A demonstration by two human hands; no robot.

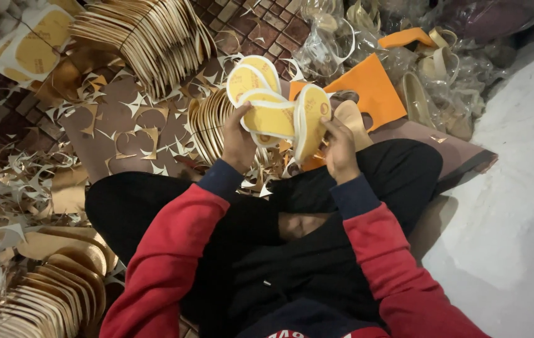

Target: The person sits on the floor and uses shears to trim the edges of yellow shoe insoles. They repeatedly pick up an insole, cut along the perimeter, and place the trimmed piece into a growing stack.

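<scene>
The fingers (244, 112) of the left hand (237, 141) are closed around a fan of yellow insoles (260, 94) with white edges, holding them from below, so the insoles stand above the fingertips. The right hand (340, 150) grips one more yellow insole (310, 119), tilted on its edge, touching the fan. Both hands are over the lap, above the black trousers (398, 169). Stacks of golden insoles (148, 37) and paper scraps (23, 181) lie around, an orange sheet (373, 87) just behind.
</scene>
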